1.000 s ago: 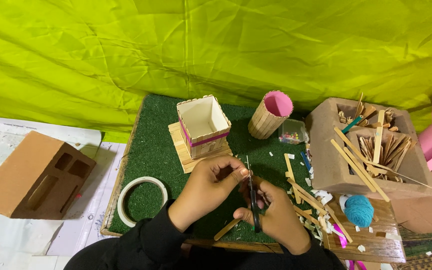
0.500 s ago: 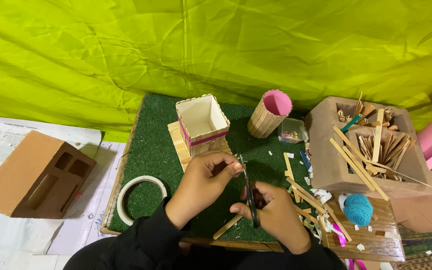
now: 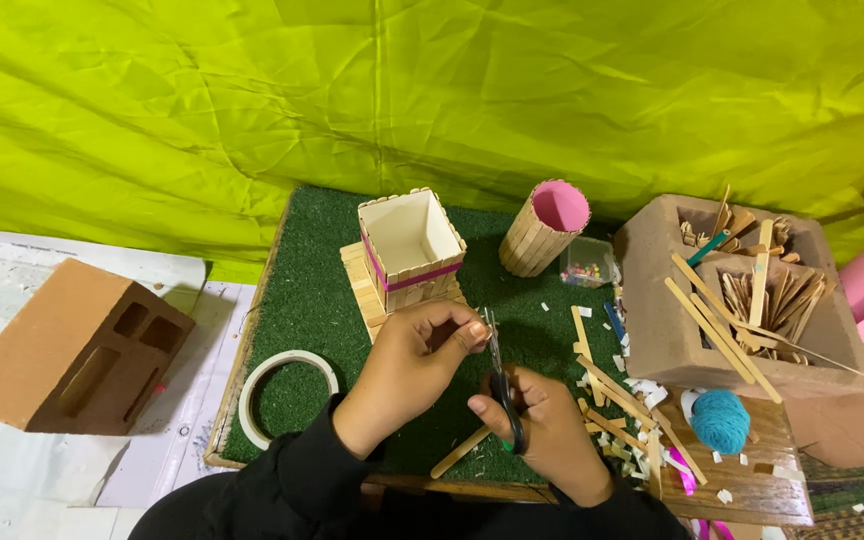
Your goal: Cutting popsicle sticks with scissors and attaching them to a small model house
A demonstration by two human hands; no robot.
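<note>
While the right hand (image 3: 542,430) grips the scissors (image 3: 500,385), the left hand (image 3: 417,360) pinches something unseen at the blades; scissors likely stiff, light, best held by handles.

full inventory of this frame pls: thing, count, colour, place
square stick box: 1, tan with pink band, back of the turf
round stick cup: 1, tan, pink inside, right of the box
turf mat: 1, green, centre
tape roll: 1, white, left on the turf
bricks: 2, brown, one far left, one right holding sticks
yarn ball: 1, teal, right
loose sticks: many, tan, right of the hands
scissors: 1, dark, in the right hand
left hand: 1, pinching something small, too small to tell
right hand: 1, on the scissors
</note>
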